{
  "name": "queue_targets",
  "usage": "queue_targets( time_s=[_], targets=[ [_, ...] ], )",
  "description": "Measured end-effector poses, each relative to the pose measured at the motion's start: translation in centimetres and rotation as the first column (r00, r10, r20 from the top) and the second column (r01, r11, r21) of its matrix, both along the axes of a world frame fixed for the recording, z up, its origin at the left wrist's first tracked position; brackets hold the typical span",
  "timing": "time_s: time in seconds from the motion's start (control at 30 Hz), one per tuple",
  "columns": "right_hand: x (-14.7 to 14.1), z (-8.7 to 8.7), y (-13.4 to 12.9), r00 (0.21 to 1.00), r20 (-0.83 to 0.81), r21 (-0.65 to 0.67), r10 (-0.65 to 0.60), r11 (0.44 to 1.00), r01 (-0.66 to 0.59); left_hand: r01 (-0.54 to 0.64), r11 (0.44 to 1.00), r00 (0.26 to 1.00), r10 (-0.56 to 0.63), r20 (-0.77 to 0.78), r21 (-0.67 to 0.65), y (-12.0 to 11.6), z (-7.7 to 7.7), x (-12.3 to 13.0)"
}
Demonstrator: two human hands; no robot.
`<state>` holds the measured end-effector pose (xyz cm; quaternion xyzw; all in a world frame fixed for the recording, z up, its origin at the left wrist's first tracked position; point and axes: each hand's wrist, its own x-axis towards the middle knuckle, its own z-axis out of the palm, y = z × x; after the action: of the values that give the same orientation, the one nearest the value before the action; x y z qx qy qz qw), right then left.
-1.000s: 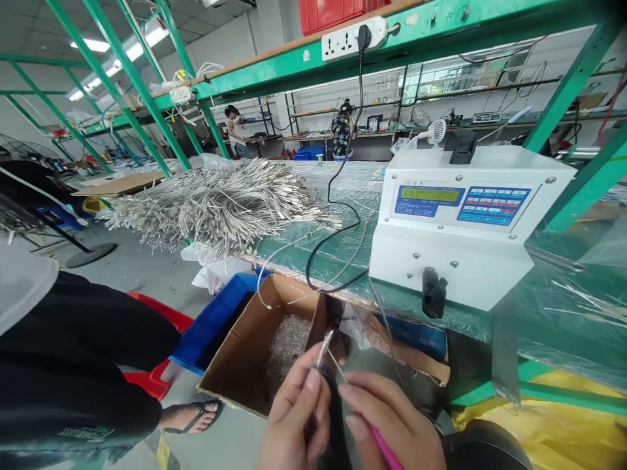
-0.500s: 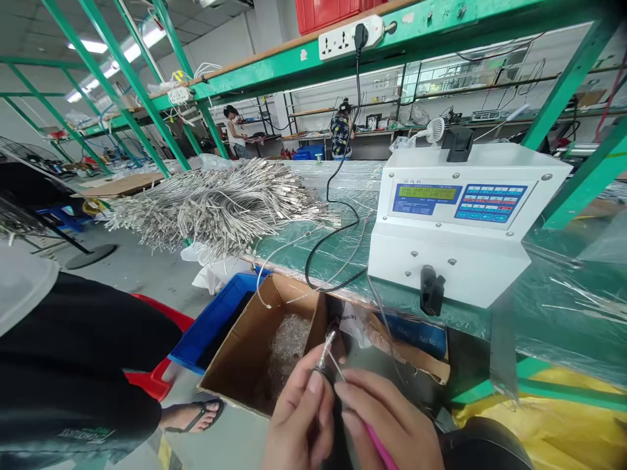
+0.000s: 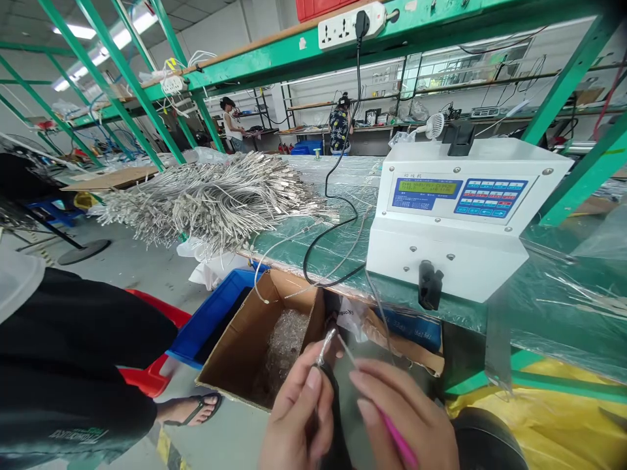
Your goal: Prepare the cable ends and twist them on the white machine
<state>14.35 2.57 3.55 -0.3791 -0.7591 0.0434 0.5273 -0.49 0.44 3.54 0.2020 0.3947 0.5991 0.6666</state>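
Observation:
My left hand [image 3: 301, 408] pinches a dark cable [image 3: 334, 418] near its end, where a silvery braided tip [image 3: 327, 346] sticks up past the fingers. To its right, my right hand [image 3: 399, 411] is closed around a pink-handled tool [image 3: 398, 440]. The tool's thin metal shaft [image 3: 347, 350] points up and left, a small distance from the braided tip. Part of the cable is hidden behind my left fingers.
A white machine [image 3: 448, 222] with keypad stands on the green bench [image 3: 289, 241], beside a large pile of grey cables [image 3: 220, 196]. Below are an open cardboard box [image 3: 235, 346] and a blue bin [image 3: 210, 313]. A person in black trousers [image 3: 83, 352] is at the left.
My right hand has moved right with the pink tool, so its shaft stands farther from the braided tip. My left hand keeps its hold on the cable. The view has shifted slightly.

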Motion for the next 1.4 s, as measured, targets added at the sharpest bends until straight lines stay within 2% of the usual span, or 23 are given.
queue_targets(
  time_s=[0.1, 0.2, 0.37, 0.63, 0.77, 1.13, 1.4],
  targets=[
    [-0.5, -0.1, -0.2, 0.996, 0.021, 0.022, 0.088, 0.996, -0.089, 0.008, 1.000, 1.000, -0.007, 0.029, -0.004, 0.0, 0.2, 0.0],
    [-0.9, -0.2, -0.3, 0.995, 0.018, 0.040, 0.103, 0.994, -0.103, -0.003, 1.000, 1.000, 0.003, 0.028, -0.005, 0.0, 0.3, 0.0],
    [-1.0, -0.4, -0.4, 0.996, 0.010, 0.005, 0.091, 0.996, -0.091, -0.003, 1.000, 1.000, 0.003, 0.025, -0.013, 0.1, 0.4, 0.0],
    [-1.3, -0.3, -0.5, 0.998, -0.036, 0.075, 0.051, 0.996, -0.048, 0.001, 1.000, 1.000, -0.001, 0.025, 0.005, 0.0, 0.7, 0.1],
    [-1.1, -0.3, -0.7, 0.996, 0.022, 0.015, 0.088, 0.996, -0.088, -0.009, 1.000, 0.999, 0.008, 0.044, 0.014, 0.0, 0.4, 0.2],
    [-1.3, -0.2, -0.4, 0.998, 0.021, 0.055, 0.058, 0.997, -0.059, -0.010, 1.000, 1.000, 0.010, 0.024, -0.022, 0.0, 0.9, 0.2],
    [-0.8, 0.2, -0.2, 0.994, 0.110, 0.074, 0.010, 0.997, -0.018, 0.000, 0.999, 1.000, 0.000, -0.004, -0.052, -0.1, 1.2, 0.3]
  ],
)
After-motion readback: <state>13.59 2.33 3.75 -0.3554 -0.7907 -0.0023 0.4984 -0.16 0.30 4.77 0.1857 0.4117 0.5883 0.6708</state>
